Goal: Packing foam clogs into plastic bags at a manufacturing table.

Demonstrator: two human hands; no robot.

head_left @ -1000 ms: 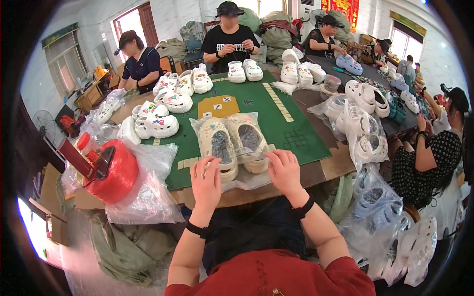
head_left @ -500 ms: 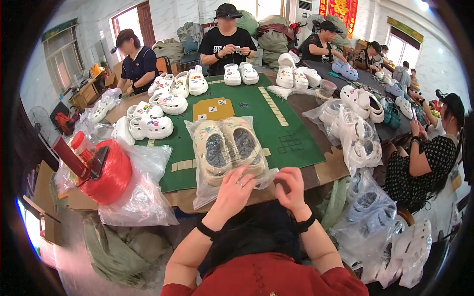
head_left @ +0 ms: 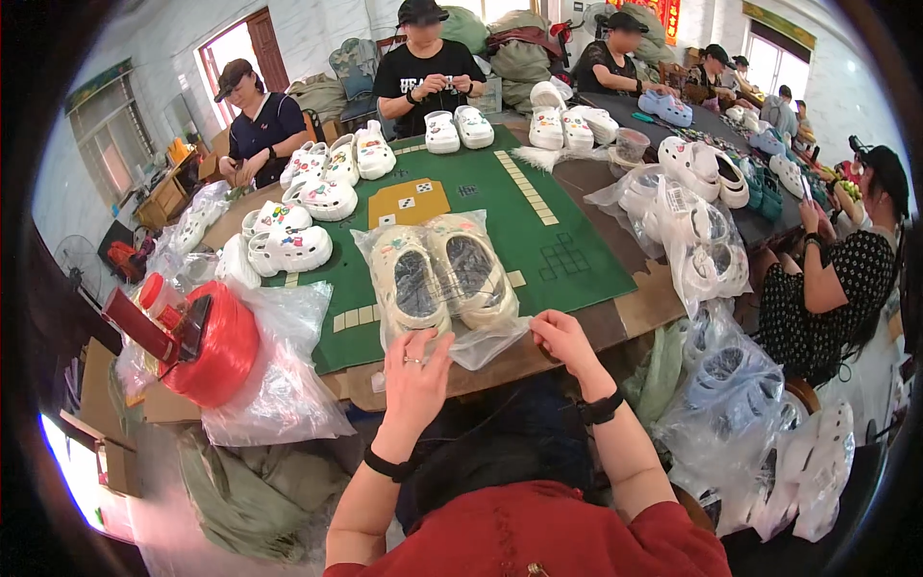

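A pair of beige clogs (head_left: 468, 274) with charms lies side by side in a clear plastic bag (head_left: 483, 347) on a green mat (head_left: 586, 274). At the near left of the bag is my left hand (head_left: 416, 380), palm down, its fingers apart and resting on the plastic by the clog's heel. A ring shows on one finger, while the fingertips are partly lost against the bag. My right hand (head_left: 569, 348) pinches the bag's near right corner between thumb and fingers. Dark bands circle both my wrists.
White clogs (head_left: 290, 248) stand along the mat's left and far sides. A red twine roll (head_left: 226, 351) sits on clear bags (head_left: 288, 399) at the left. Bagged clogs (head_left: 707, 260) crowd the right edge. Co-workers (head_left: 433, 72) sit around the tables; a green sack (head_left: 255, 500) lies below.
My right hand has closed on the bag's corner and drawn it slightly up. My left hand has shifted left and down along the bag's near edge. The view has tilted a little.
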